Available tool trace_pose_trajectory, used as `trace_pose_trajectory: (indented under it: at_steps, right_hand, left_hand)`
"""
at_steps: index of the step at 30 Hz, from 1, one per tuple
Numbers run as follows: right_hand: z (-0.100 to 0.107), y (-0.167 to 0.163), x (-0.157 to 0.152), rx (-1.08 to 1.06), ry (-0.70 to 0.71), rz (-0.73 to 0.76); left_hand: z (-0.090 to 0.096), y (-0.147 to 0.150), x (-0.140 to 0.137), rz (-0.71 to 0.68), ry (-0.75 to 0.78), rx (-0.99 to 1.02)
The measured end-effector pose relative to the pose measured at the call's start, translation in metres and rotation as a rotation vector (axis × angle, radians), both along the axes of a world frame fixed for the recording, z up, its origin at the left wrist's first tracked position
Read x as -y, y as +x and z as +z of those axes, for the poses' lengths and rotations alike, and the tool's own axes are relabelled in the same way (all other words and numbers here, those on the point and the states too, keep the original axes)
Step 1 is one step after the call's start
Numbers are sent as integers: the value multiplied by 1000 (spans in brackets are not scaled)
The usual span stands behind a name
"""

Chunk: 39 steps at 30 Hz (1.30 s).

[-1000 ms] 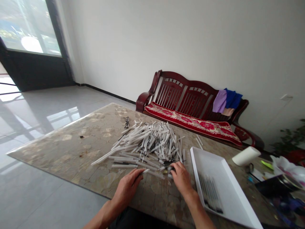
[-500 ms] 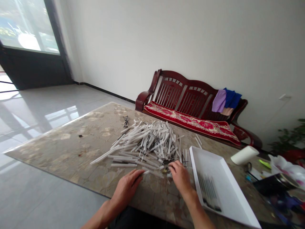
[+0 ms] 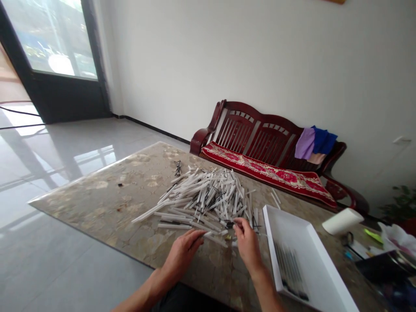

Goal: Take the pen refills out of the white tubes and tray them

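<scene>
My left hand (image 3: 184, 252) is closed near the front of the table, with a short white tube end (image 3: 207, 234) sticking out past its fingertips. To its right, my right hand (image 3: 246, 243) pinches a small dark piece (image 3: 230, 225) between thumb and fingers; its exact kind is too blurred to name. Just beyond both hands lies a heap of thin whitish tubes (image 3: 204, 190), with dark slender pieces mixed in. A shallow white box (image 3: 318, 260) stands right of my right hand. Inside it, several slim sticks with dark ends (image 3: 292, 273) lie side by side.
A patterned table (image 3: 97, 208) carries everything. Right of the box are a white roll (image 3: 342, 221), a dark cup (image 3: 380, 265) and a plastic bag (image 3: 401, 238). A small black object (image 3: 178, 168) lies behind the heap. Beyond stands a wooden bench (image 3: 260, 134) with a red cover.
The whole view has shifted slightly, so the scene sits further right and a little lower. Both hands stay near the heap's front edge; the dark piece at my right fingertips shows more plainly.
</scene>
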State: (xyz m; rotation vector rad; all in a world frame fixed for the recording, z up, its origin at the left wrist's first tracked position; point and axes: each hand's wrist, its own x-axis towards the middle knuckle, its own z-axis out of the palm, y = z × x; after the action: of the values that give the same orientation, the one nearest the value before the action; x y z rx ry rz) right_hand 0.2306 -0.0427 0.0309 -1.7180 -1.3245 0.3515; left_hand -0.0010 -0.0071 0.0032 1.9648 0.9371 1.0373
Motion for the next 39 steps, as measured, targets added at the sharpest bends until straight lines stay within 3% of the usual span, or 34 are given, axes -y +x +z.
trace_pose_trajectory:
  at_steps: [5,9,13,31,39]
  right_hand:
    - [24,-40,13,-590,-40,57]
    - [32,-61,21,-803,-45,75]
    - [29,-67,23,-815,4,27]
    - [18,-72,25,-912,-21,-27]
    - [17,-72,25,-844,-37,3]
  left_hand:
    - [6,7,6,-26,-40,84]
    - [11,9,10,-16,-46,118]
    - [15,8,12,-14,-35,108]
    - [20,5,12,-36,5,35]
    - [12,7,12,-72,-65,36]
